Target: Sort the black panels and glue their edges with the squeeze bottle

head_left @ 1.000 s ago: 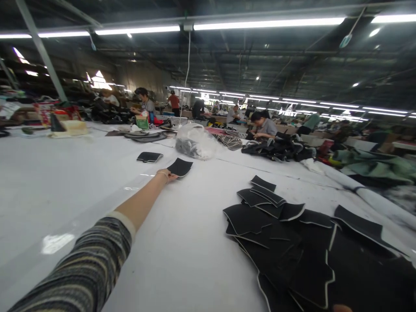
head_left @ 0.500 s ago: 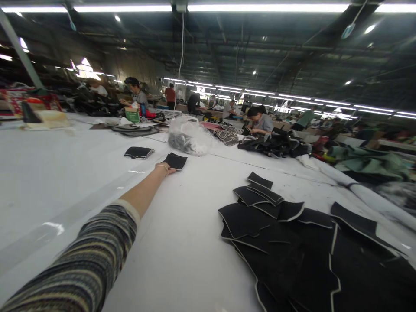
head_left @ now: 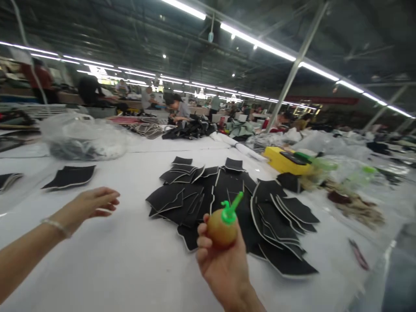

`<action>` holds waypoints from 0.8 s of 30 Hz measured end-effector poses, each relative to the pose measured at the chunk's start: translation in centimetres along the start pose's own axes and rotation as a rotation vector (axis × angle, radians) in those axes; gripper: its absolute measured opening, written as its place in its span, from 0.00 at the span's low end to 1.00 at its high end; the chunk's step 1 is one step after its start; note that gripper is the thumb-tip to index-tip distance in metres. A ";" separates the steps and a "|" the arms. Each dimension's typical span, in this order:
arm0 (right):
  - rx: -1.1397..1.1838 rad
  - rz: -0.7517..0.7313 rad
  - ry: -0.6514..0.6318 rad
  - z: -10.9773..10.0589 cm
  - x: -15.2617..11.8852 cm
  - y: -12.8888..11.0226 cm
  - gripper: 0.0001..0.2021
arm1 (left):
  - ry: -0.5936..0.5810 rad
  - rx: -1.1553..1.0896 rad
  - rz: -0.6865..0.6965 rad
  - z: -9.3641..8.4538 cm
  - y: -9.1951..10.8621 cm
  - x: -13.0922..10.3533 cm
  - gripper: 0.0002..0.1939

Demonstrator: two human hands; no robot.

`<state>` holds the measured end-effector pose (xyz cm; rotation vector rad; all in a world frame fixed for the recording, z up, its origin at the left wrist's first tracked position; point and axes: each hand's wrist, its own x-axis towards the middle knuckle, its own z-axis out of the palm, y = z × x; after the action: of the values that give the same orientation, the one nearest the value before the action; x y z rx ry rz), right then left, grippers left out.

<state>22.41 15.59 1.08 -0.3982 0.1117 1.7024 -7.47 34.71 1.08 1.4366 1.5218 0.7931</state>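
Right fingers (head_left: pixel 203 243) grip the squeeze bottle (head_left: pixel 221 230), its long axis and nozzle (head_left: pixel 236 201) slanting up-right above them; left fingers (head_left: pixel 107 198) are open.

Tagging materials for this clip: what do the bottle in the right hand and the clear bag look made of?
Bottle: probably soft plastic, since its amber body looks cloudy; the green nozzle looks like glossy plastic.
Bag: likely thin plastic film, see-through and crinkled.

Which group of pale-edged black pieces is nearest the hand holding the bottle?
The wide, spread-out pile, directly beyond the right hand; the two small stacks lie off to the left.
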 end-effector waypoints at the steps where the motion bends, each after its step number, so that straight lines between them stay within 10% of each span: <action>1: 0.022 0.003 -0.008 0.2 0.0 0.5 0.29 | -0.117 0.012 0.081 2.0 0.5 -2.1 0.22; 6: 0.013 0.159 -0.064 -1.5 1.2 3.1 0.42 | -0.289 0.052 0.467 11.5 1.9 -11.2 0.40; 10: -0.043 0.254 -0.148 -2.6 0.9 4.7 0.40 | -0.324 -0.045 0.290 14.8 4.1 -15.8 0.39; 20: -0.667 0.297 -0.264 -3.3 -4.5 3.6 0.48 | -0.565 -0.496 0.063 12.3 4.8 -19.4 0.26; 24: -0.844 0.111 -0.121 -4.7 -5.7 1.4 0.35 | -0.568 -0.625 0.066 10.7 4.8 -20.4 0.24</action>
<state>22.62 8.57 -1.71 -0.9154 -0.7074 1.8193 3.21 14.00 4.30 1.1031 0.7090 0.7282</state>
